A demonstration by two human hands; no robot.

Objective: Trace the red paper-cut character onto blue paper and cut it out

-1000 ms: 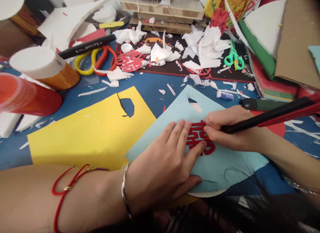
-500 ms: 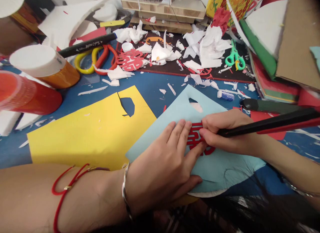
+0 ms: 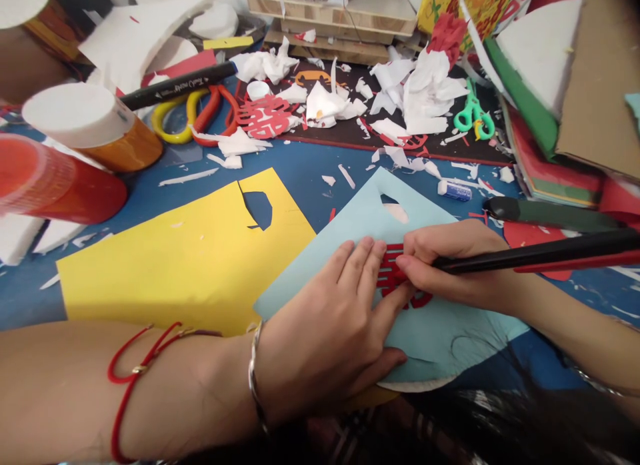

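Observation:
My left hand [image 3: 333, 318] lies with fingers stretched out over the light blue paper [image 3: 320, 268], its fingertips pressing the edge of a red paper cutout [image 3: 393, 268]. That cutout has several thin bars and loops and lies flat on the blue paper, partly covered by both hands. In a pinch grip, my right hand [image 3: 450, 255] holds a long black pen-like tool [image 3: 540, 250] with a red strip along its rear. Its tip is hidden behind my fingers at the cutout. Yellow paper [image 3: 185, 258] with a cut hole lies left, partly beneath the blue sheet.
Orange-handled scissors [image 3: 217, 118], green scissors [image 3: 473, 115] and white paper scraps [image 3: 327, 105] lie farther back. Two paint jars [image 3: 60, 178], [image 3: 120, 145] stand at left. An eraser [image 3: 454, 190] and a dark green cutter-like tool [image 3: 550, 214] are at right, near stacked coloured paper [image 3: 550, 165].
The whole view has shifted slightly to the right. My right fingers and the black tool have moved a little left across the red cutout; my left hand stays on the paper.

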